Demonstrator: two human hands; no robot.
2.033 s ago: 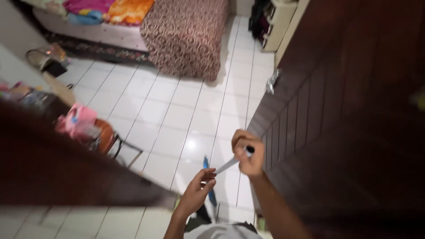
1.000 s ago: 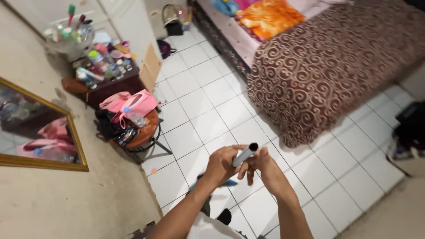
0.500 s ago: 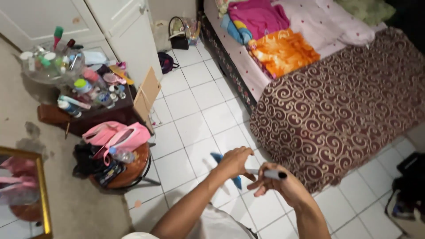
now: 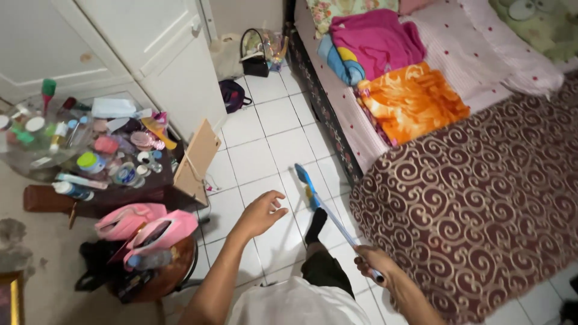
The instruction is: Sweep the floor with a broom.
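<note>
Head view looks straight down on a bedroom with a white tiled floor (image 4: 271, 144). The person's right hand (image 4: 374, 265) is closed around the top end of a long, thin broom handle (image 4: 343, 232), fingers wrapped tight. The shaft slants away from that hand, up and to the left, down to a blue sweeping head (image 4: 304, 180) that sits on the tiles just beside the dark bed frame. The left hand (image 4: 262, 212) hangs free over the floor, fingers spread and loosely curled, holding nothing; it is near the blue head but clearly apart from it and from the shaft.

To me this looks like the setting-down stage of a sweep: the head is planted close to the bed with its brown swirl-patterned cover (image 4: 475, 198), one hand carrying the tool alone. A controlled stroke along that edge would call for the free hand to come across onto the middle of the shaft, since a grip at the very end gives little steering.

A foot in a dark sock (image 4: 314, 225) stands on the tiles right under the handle. Off to the left, well away from the broom, stand a low table crowded with bottles and jars (image 4: 90, 156) and a stool piled with pink things (image 4: 147, 232).
</note>
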